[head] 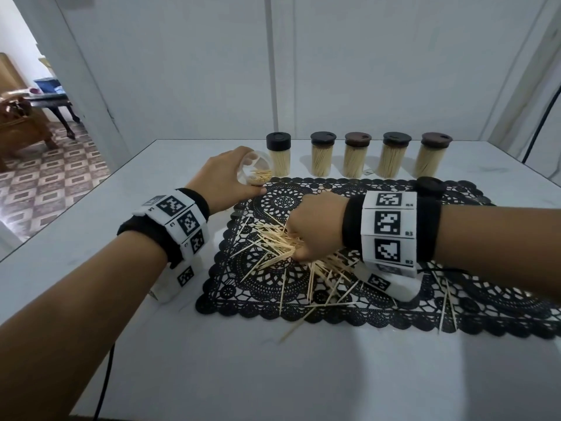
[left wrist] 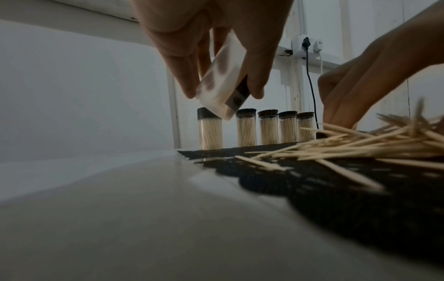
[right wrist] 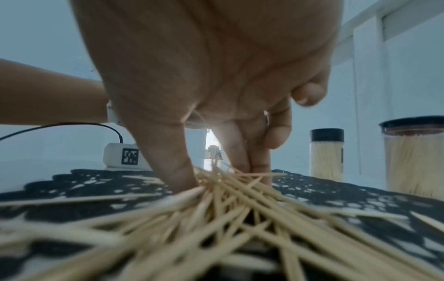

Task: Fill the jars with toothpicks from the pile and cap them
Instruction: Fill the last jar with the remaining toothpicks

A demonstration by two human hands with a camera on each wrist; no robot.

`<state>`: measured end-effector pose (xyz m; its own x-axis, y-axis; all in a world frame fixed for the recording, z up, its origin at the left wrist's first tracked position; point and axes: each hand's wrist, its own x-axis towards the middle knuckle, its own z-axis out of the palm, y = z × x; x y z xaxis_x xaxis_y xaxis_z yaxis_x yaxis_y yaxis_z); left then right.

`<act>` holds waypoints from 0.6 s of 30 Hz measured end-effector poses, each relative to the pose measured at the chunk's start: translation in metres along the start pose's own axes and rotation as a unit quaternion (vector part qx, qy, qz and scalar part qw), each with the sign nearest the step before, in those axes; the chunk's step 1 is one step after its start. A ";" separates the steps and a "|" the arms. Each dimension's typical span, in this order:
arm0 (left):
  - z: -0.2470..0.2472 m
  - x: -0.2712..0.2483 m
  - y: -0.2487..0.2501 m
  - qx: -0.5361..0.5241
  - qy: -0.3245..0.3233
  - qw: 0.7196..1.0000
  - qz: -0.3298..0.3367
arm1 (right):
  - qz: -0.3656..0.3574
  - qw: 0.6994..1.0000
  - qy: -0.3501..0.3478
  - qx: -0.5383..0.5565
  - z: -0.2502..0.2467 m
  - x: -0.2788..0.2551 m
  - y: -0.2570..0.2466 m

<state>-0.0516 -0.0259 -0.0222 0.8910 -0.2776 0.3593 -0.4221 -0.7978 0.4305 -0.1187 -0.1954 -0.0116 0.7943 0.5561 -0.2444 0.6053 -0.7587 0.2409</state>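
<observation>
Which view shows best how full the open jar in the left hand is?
Head view: the open jar tilts its mouth toward the camera, showing a few toothpicks at the bottom. Left wrist view shows only its side wall between the fingers of the left hand. Right wrist view does not show it.

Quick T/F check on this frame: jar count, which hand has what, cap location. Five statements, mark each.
1. Five capped jars full of toothpicks stand in a row behind the black lace mat. True.
2. The left hand holds an open jar, tilted. True; a few toothpicks lie inside it.
3. The right hand holds a cap. False; its grip is on toothpicks from the pile on the mat.
4. The open jar is packed full. False; it is mostly empty.
5. A loose dark cap lies on the mat, behind the right wrist. True.
</observation>
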 end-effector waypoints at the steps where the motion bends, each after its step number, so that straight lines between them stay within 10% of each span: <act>1: 0.000 0.000 0.000 0.000 0.001 1.000 0.001 | -0.004 1.000 -0.005 0.018 0.000 0.001 0.001; 18: 0.001 0.000 0.001 0.002 0.004 1.000 0.001 | 0.027 0.996 -0.023 0.079 0.004 0.004 0.002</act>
<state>-0.0522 -0.0271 -0.0222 0.8889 -0.2744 0.3668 -0.4228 -0.7995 0.4266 -0.1142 -0.1961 -0.0163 0.8207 0.4992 -0.2780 0.5426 -0.8333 0.1056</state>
